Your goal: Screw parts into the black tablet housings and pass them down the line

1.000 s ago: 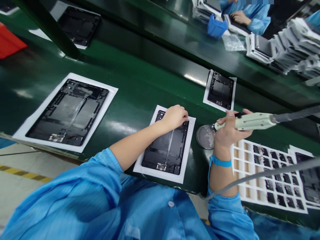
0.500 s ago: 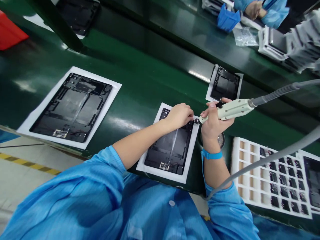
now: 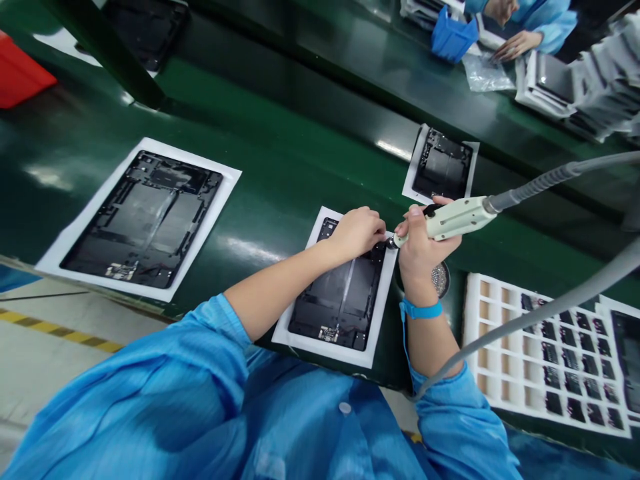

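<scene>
Mostly matte black tablet housing [image 3: 337,300] on a white sheet [image 3: 325,351]

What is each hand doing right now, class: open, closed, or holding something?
Left hand: resting on the black device panel; open or closed cannot be told.
Right hand: closed, holding a pale green electric screwdriver.

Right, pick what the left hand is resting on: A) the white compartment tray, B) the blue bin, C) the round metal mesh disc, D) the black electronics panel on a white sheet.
D: the left hand lies on the top end of the black electronics panel, which sits on a white sheet.
</scene>
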### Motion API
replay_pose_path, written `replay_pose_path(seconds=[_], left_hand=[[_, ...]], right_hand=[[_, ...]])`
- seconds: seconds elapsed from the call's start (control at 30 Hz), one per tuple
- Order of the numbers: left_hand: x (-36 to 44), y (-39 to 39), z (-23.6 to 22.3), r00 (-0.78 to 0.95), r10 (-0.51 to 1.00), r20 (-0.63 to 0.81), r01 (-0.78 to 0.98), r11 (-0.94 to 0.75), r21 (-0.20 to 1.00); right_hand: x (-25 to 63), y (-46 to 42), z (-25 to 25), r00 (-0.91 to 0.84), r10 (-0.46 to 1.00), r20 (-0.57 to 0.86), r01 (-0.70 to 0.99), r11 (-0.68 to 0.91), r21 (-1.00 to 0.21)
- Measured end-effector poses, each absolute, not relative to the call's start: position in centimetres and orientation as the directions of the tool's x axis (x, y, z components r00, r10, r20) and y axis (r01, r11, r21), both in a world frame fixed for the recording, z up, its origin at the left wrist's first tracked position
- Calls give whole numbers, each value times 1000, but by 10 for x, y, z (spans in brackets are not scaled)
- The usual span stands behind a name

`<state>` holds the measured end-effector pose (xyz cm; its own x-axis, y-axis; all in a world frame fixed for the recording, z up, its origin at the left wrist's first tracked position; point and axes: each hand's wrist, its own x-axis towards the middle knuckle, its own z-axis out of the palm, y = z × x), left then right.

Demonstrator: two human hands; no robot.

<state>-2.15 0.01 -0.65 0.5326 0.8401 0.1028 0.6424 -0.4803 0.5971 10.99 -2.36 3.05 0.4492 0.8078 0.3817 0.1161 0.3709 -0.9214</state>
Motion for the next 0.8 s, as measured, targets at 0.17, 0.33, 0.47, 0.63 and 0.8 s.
replay_pose_path(seconds=[0.17,0.33,0.47,0.63,0.8], left_hand=[[-22,1,-10,528,839,130,637,-493,592],[-25,1,-13,534,832,149,627,-509,590],[-25,3,-19,513,842,169,617,-498,610],[-24,2,-23,500,845,191,591,-494,637],[-25,2,-20,489,854,176,604,-477,638]], right_hand=[[107,-23,21,458,793,402,89,409,-908],[110,-27,23,442,812,381,38,407,-912],[142,-35,36,517,733,443,84,471,-878],[191,-32,35,622,560,547,245,525,-815],[201,-26,21,624,580,523,289,451,-844]])
